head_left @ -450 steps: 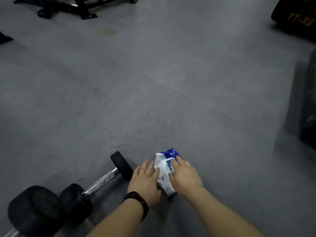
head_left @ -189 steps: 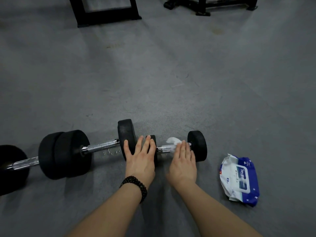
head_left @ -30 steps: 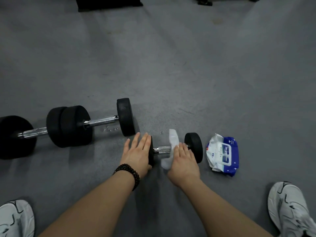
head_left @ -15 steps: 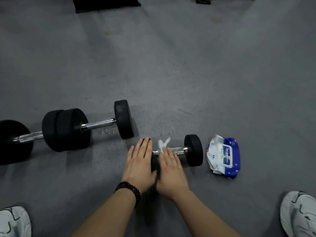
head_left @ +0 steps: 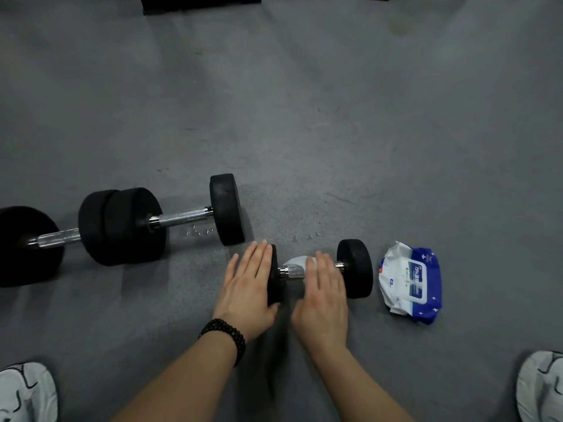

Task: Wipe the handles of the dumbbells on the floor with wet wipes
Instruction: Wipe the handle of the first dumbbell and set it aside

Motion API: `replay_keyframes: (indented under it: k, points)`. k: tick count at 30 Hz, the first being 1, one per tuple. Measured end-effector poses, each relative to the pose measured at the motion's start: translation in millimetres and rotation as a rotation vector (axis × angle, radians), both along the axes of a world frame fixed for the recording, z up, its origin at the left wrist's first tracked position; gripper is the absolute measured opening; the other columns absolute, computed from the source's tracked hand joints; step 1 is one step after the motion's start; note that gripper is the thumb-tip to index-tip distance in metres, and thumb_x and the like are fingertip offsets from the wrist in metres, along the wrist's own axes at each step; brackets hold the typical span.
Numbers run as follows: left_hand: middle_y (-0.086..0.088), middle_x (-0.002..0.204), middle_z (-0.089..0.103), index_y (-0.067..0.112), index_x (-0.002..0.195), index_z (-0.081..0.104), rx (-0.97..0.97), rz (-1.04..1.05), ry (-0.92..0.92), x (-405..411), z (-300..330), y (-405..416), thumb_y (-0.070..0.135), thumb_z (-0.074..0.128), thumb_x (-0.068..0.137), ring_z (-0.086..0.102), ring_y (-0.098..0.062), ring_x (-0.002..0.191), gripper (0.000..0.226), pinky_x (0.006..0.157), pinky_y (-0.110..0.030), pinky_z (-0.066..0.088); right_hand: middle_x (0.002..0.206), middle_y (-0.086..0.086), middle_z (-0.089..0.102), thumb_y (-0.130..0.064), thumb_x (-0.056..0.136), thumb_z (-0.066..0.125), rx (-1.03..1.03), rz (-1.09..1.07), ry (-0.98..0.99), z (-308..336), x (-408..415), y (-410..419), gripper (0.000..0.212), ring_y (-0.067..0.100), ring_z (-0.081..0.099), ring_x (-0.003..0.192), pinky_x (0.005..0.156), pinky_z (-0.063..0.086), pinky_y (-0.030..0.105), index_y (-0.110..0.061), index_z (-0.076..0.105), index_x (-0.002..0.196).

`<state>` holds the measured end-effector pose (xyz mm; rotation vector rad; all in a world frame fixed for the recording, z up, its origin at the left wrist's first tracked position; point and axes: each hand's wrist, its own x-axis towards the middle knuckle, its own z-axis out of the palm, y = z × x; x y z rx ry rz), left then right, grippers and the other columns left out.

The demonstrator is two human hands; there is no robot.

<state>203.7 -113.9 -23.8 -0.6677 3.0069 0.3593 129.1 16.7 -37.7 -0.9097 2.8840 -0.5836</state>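
Note:
A small black dumbbell (head_left: 355,268) lies on the grey floor in front of me. My left hand (head_left: 248,287) rests flat on its left weight, fingers straight. My right hand (head_left: 324,296) presses a white wet wipe (head_left: 295,262) onto the chrome handle, covering most of the bar. A bigger dumbbell (head_left: 179,216) with a chrome handle lies to the left, and another large one (head_left: 27,243) sits at the far left edge. The blue and white wet wipe pack (head_left: 409,281) lies just right of the small dumbbell.
My white shoes show at the bottom left (head_left: 26,392) and bottom right (head_left: 540,388) corners. A black equipment base (head_left: 198,3) stands at the top edge. Bare grey floor stretches beyond the dumbbells.
My right hand slid right along the small dumbbell's handle with the wipe, away from my left hand. The wipe now bunches under the fingers. My left hand stays on the left weight.

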Motion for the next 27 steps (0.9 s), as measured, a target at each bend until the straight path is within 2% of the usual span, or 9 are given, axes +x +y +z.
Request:
replay_keyframes:
  k: [2,5,9,12,15,18,20,23,27]
  points:
    - [0.003,0.166,-0.005,0.016,0.158,-0.002,0.008,0.013,0.003,0.4,0.4,1.3,0.046,0.066,0.078,-0.013,-0.012,0.15,0.109,0.123,-0.041,-0.004,0.143,0.019,0.05,-0.019,0.072,0.032,0.016,0.069,0.001,-4.0,9.4,2.2,0.069,0.031,0.043,0.137,0.114,0.024,0.044,0.002,0.054,0.134]
    - [0.003,0.166,-0.008,0.016,0.158,-0.004,0.014,0.014,0.009,1.8,0.8,2.8,0.044,0.066,0.08,-0.015,-0.012,0.15,0.108,0.123,-0.04,-0.006,0.149,0.019,0.043,-0.028,0.071,0.029,0.12,0.103,-0.035,-11.0,11.8,-0.3,0.078,0.03,0.035,0.142,0.115,0.019,0.044,0.003,0.049,0.139]
    - [0.003,0.166,-0.007,0.016,0.158,-0.003,0.009,0.024,0.009,0.2,1.8,2.8,0.043,0.067,0.079,-0.014,-0.012,0.15,0.108,0.123,-0.04,-0.005,0.138,0.016,0.055,-0.03,0.069,0.029,0.127,0.103,0.009,-4.3,-3.5,-7.0,0.075,0.029,0.046,0.134,0.116,0.023,0.044,0.0,0.056,0.133]
    - [0.004,0.165,-0.008,0.017,0.158,-0.004,0.002,0.01,-0.002,1.2,0.5,2.6,0.045,0.066,0.08,-0.015,-0.013,0.15,0.108,0.123,-0.04,-0.004,0.124,0.014,0.062,-0.023,0.071,0.035,0.083,0.047,0.009,-1.0,4.1,-4.9,0.065,0.032,0.056,0.118,0.102,0.042,0.045,-0.002,0.06,0.128]
    - [0.003,0.166,-0.003,0.016,0.158,0.001,0.003,0.011,0.013,3.4,-2.0,2.6,0.045,0.068,0.078,-0.012,-0.013,0.151,0.108,0.123,-0.04,-0.002,0.107,0.011,0.061,-0.023,0.067,0.041,0.052,0.022,0.009,3.1,10.3,-5.7,0.067,0.031,0.057,0.098,0.087,0.046,0.044,-0.006,0.058,0.129]
    - [0.003,0.166,-0.004,0.016,0.158,0.0,-0.004,0.01,0.012,2.4,-1.2,3.5,0.045,0.067,0.079,-0.013,-0.013,0.151,0.107,0.123,-0.039,-0.003,0.135,0.015,0.053,-0.027,0.063,0.048,0.117,0.033,0.029,-2.0,-2.2,-10.1,0.079,0.033,0.048,0.126,0.103,0.038,0.046,-0.007,0.048,0.14]
    - [0.003,0.166,-0.007,0.017,0.158,-0.001,-0.01,0.009,0.009,2.0,0.1,3.5,0.045,0.066,0.081,-0.016,-0.013,0.15,0.106,0.123,-0.039,-0.004,0.151,0.016,0.04,-0.037,0.065,0.043,0.173,0.064,-0.004,-7.8,-6.5,-11.3,0.087,0.032,0.032,0.142,0.117,0.021,0.048,-0.004,0.043,0.145]
    - [0.004,0.165,-0.008,0.017,0.157,0.005,-0.004,-0.003,0.006,0.5,1.3,2.0,0.046,0.068,0.08,-0.017,-0.012,0.15,0.104,0.123,-0.039,-0.005,0.148,0.019,0.044,-0.033,0.069,0.03,0.163,0.07,-0.021,-14.7,3.0,-4.3,0.081,0.033,0.034,0.142,0.118,0.018,0.046,0.001,0.047,0.141]
    - [0.006,0.165,-0.003,0.018,0.154,0.011,-0.007,-0.033,-0.004,1.4,-1.8,1.2,0.049,0.069,0.077,-0.015,-0.013,0.15,0.101,0.123,-0.04,-0.004,0.138,0.018,0.054,-0.02,0.066,0.037,0.101,0.042,-0.004,-16.0,24.3,6.0,0.071,0.033,0.045,0.132,0.109,0.032,0.047,-0.001,0.055,0.133]
